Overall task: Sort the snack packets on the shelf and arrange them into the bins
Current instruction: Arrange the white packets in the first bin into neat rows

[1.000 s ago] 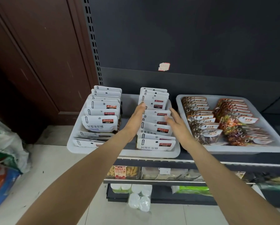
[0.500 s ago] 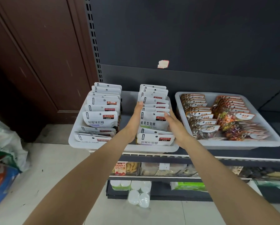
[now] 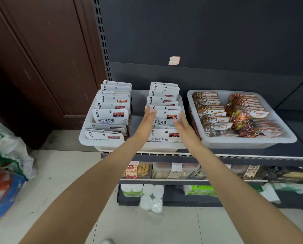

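From the head camera, a dark metal shelf stands against a dark back panel that carries a small torn label, with a brown wooden door to its left and a pale tiled floor below, where coloured sacks lie at the left edge. Two pale plastic bins sit side by side on the shelf top. The left bin holds two rows of white snack packets running front to back: a left row and a right row, the packets mostly standing on their bottom edges, leaning back, printed faces toward the camera, with the frontmost ones lying flatter. The right bin holds two rows of brown and orange packets, overlapped like shingles along the same front-to-back line. Both hands reach into the right row of white packets. The left hand has straight fingers laid flat against the row's left edge; the right hand has straight, slightly spread fingers against the right edge, so one white packet stands upright between the two palms, its long side across the bin and its hang hole upward. A lower shelf carries boxed snacks, and white rolls sit beneath.
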### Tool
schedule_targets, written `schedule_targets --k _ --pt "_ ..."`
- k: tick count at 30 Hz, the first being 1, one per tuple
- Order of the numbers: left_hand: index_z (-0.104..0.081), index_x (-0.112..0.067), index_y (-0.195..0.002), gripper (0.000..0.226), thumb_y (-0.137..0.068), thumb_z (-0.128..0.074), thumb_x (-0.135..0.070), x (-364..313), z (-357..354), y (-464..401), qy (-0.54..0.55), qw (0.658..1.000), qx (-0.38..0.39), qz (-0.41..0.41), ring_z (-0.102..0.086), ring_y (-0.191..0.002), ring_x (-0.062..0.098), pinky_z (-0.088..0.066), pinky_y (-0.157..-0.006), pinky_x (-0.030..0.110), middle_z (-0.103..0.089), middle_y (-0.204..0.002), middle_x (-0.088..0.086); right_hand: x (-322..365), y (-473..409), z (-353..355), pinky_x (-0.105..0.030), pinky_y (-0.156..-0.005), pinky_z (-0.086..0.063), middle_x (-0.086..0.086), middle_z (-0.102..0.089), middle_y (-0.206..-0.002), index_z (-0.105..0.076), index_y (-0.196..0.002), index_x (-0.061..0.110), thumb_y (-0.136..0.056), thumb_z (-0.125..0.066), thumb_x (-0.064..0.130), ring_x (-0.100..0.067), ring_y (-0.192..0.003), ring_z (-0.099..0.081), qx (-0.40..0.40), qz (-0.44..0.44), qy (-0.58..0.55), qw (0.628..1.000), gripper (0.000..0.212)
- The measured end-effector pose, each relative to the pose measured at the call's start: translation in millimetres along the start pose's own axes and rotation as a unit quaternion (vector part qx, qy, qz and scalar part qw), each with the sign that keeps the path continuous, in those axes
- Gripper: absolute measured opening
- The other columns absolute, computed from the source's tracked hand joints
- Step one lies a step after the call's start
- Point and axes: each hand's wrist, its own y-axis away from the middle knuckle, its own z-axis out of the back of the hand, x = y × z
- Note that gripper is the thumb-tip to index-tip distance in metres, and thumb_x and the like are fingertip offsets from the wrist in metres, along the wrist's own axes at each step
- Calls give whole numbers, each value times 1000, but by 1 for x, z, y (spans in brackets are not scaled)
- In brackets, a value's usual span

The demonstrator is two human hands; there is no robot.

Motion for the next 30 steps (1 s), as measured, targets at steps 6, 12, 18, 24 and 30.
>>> schedule_targets --k 6,12,18,24,30 --pt "-21 -32 -150 59 -96 -35 -53 -5 3 4 -62 997 -50 13 -31 -139 18 -24 -115 40 -32 -152 -7 2 -3 2 -20 -96 -32 14 -43 -136 -26 -148 30 -98 -45 38 -4 -124 -39 -1 25 8 1000 54" --pt "-7 -24 -152 60 -101 -36 -36 -20 -1 6 -101 994 -11 30 -25 -141 18 -24 -107 28 -24 -156 -3 7 -9 0 -8 -70 -41 10 -46 -134 -25 -148 23 -100 -41 31 -4 -118 -46 11 38 73 997 51" --pt "-10 -25 -152 57 -101 -34 -38 -25 4 1 -74 995 -66 28 -26 -141 21 -23 -110 35 -26 -155 -1 11 -23 6 -24 -100 -26 2 -40 -143 -28 -147 24 -101 -38 30 -15 -134 -35 -51 69 120 989 47" --pt "-30 -24 -147 55 -99 -28 -51 -43 20 -53 -31 996 -55 67 -45 -128 23 -35 -96 31 -43 -145 2 36 -61 9 -29 -109 -24 -4 -28 -154 -15 -151 15 -102 -35 33 -21 -140 -28 -58 -8 93 994 55" --pt "-31 -33 -146 93 -68 -39 -83 -33 19 -108 68 995 -38 70 -46 -129 29 -36 -108 51 -44 -145 7 34 -108 16 -34 -110 -26 -5 -27 -154 -5 -152 24 -100 -36 44 -26 -140 -29 -72 -71 62 993 64"
